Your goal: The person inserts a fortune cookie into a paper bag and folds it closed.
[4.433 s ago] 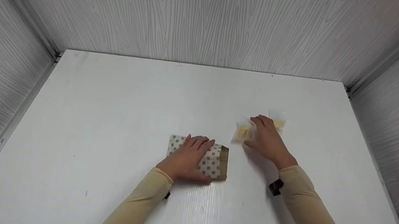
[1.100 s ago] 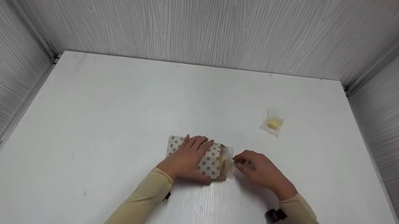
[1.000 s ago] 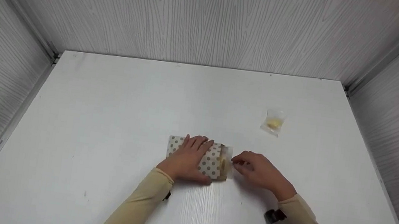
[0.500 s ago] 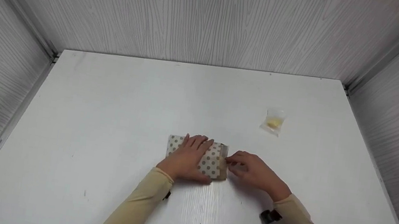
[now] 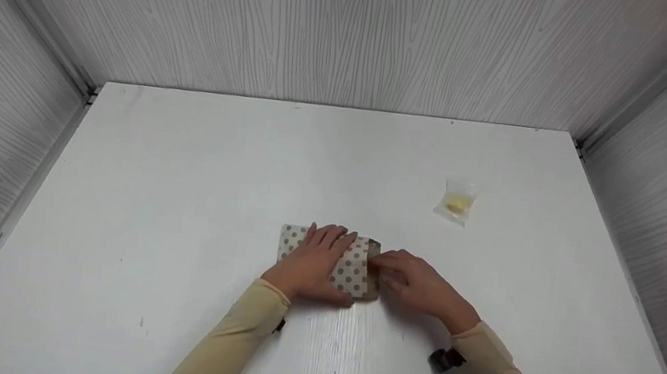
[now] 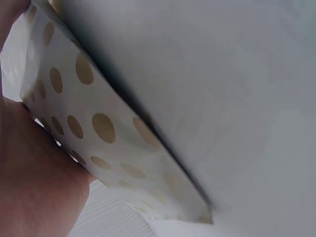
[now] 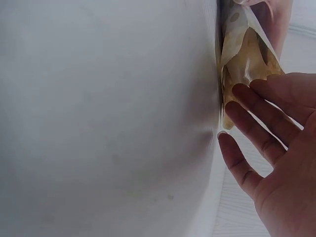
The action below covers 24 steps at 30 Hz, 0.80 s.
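In the head view a white paper bag with tan dots point(image 5: 353, 269) lies flat mid-table, its brown-lined mouth point(image 5: 371, 287) facing right. Across its top rests my left hand point(image 5: 310, 267), fingers spread towards the far edge and thumb along the near edge. The right hand point(image 5: 424, 286) has its fingertips at the mouth. Nearly straight fingers point(image 7: 256, 131) touch the brown opening in the right wrist view, where something translucent and glossy point(image 7: 247, 61) shows inside. Dotted paper point(image 6: 74, 98) lies beside the left palm in the left wrist view. Further back sits a clear packet with yellow contents point(image 5: 456, 203).
The white table point(image 5: 191, 180) runs back to a grey wood-grain panel point(image 5: 355, 33). Similar panels stand at the left and right sides. A dark wrist camera point(image 5: 446, 359) sticks out below the right wrist.
The right hand has brought one clear packet from the right to the bag and pushed it leftward into the mouth, out of the head view's sight. The left hand has stayed on the bag.
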Motion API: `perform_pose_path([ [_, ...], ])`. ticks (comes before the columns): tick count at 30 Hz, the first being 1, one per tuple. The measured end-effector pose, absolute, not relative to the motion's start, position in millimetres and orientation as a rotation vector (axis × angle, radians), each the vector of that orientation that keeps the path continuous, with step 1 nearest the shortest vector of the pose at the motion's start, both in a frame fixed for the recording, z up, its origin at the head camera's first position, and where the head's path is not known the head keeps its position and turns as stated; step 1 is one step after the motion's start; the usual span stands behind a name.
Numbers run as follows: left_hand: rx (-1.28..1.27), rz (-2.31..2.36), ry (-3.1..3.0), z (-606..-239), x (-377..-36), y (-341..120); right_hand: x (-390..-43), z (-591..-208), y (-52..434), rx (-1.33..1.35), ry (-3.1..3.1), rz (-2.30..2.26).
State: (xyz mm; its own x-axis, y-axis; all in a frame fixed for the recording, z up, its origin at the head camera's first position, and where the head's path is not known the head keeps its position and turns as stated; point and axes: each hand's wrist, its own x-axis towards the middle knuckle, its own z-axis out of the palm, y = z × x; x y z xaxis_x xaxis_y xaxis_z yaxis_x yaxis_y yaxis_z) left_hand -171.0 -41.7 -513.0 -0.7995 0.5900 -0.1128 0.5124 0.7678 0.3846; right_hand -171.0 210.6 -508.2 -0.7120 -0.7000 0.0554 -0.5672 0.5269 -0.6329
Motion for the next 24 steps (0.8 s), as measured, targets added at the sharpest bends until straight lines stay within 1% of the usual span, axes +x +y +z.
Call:
perform_pose_path([
  [6, 0.864, 0.516, 2.73, -513.0, -170.9, -42.2, -173.1, -509.4, 210.0, -1.036, 2.58, -0.923],
  [24, 0.865, 0.531, 2.746, -512.4, -169.5, -41.7, -179.0, -509.4, 211.4, -1.026, 2.577, -0.961],
])
